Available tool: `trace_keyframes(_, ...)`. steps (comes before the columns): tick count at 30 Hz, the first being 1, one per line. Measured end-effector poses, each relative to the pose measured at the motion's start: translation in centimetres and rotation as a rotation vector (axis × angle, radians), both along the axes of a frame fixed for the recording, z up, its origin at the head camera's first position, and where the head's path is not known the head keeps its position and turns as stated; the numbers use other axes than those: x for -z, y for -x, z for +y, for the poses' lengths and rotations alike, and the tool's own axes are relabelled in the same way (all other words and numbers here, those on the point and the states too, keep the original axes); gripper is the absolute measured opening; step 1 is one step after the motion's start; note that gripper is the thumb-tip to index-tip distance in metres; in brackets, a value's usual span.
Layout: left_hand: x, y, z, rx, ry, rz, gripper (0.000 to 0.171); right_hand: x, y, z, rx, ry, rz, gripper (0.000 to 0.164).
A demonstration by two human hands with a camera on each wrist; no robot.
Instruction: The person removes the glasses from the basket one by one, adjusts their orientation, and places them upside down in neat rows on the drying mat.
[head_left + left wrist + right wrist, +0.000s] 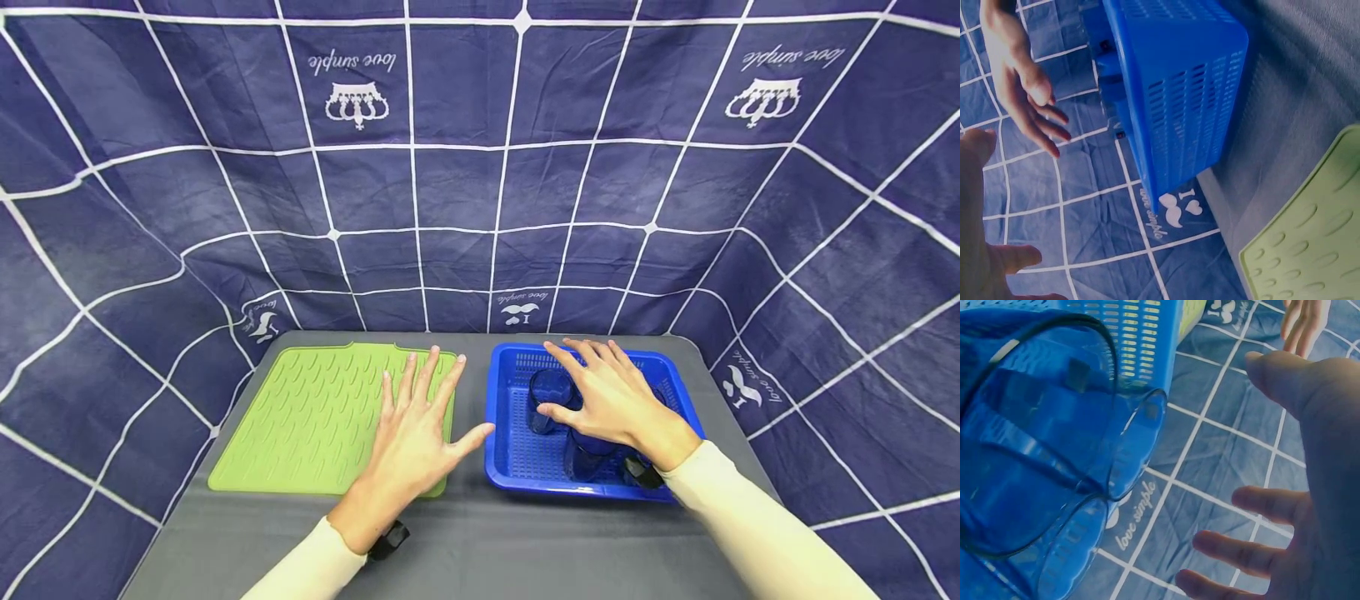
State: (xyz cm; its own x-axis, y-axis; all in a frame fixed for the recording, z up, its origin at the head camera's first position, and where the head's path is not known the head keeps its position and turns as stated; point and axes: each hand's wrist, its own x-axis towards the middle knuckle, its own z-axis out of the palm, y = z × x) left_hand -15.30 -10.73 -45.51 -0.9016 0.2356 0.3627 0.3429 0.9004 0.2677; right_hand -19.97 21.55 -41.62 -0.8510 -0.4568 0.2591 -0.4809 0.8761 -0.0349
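One lime-green draining mat (315,417) with raised dashes; left hand (415,437) over its right edge, fingers spread; then blue perforated plastic basket (492,408) holding transparent, blue-looking, round-rimmed drinking glasses (547,396); right hand (611,402) above them, fingers apart.

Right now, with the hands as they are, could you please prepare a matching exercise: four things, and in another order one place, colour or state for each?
1. mat
2. basket
3. glasses
4. right hand

A. see-through, inside the basket
B. over the basket, fingers apart
C. green, lying flat
D. blue, with many small holes

Pairs: 1-C; 2-D; 3-A; 4-B
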Motion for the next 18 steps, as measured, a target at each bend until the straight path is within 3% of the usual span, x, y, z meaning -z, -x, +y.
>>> trace_keyframes(8,1.0,-0.5,0.6,0.003,-0.031,0.023,0.101,-0.3,1.3,-1.5,-0.035,-0.019,-0.009,0.094)
trace_keyframes(18,1.9,-1.0,1.1,0.034,-0.072,0.059,0.095,-0.5,2.4,-2.9,-0.024,-0.049,-0.122,0.093)
